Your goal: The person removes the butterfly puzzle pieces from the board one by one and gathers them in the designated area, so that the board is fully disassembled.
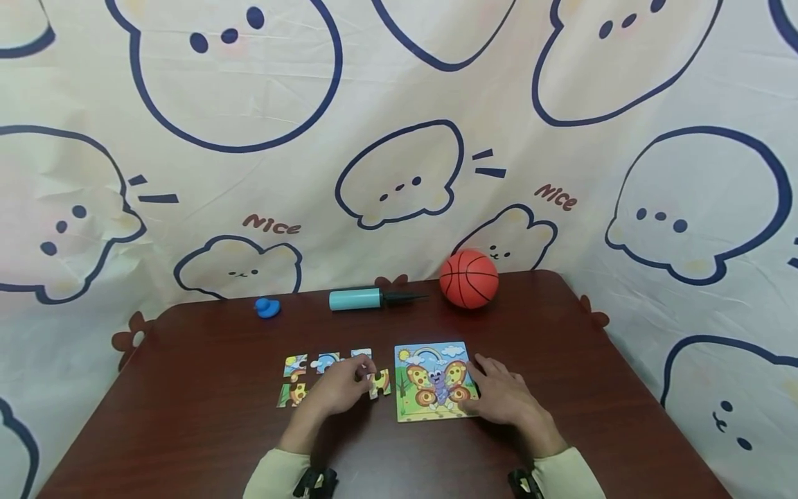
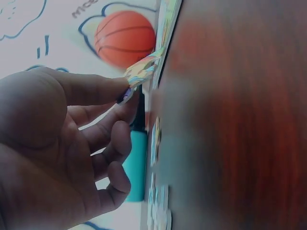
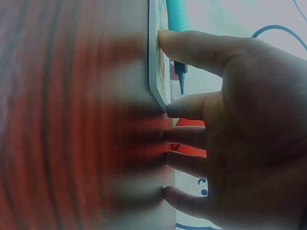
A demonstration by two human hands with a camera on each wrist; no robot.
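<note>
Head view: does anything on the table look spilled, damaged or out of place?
Nothing looks spilled or damaged. Mildly odd: the basketball, teal pump-like tool and blue duck along the far edge of the table seem unrelated to the puzzle pieces and butterfly board in use nearer the camera.

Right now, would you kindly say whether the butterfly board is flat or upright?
Flat: the butterfly board lies along the table, as the right wrist view shows.
</note>
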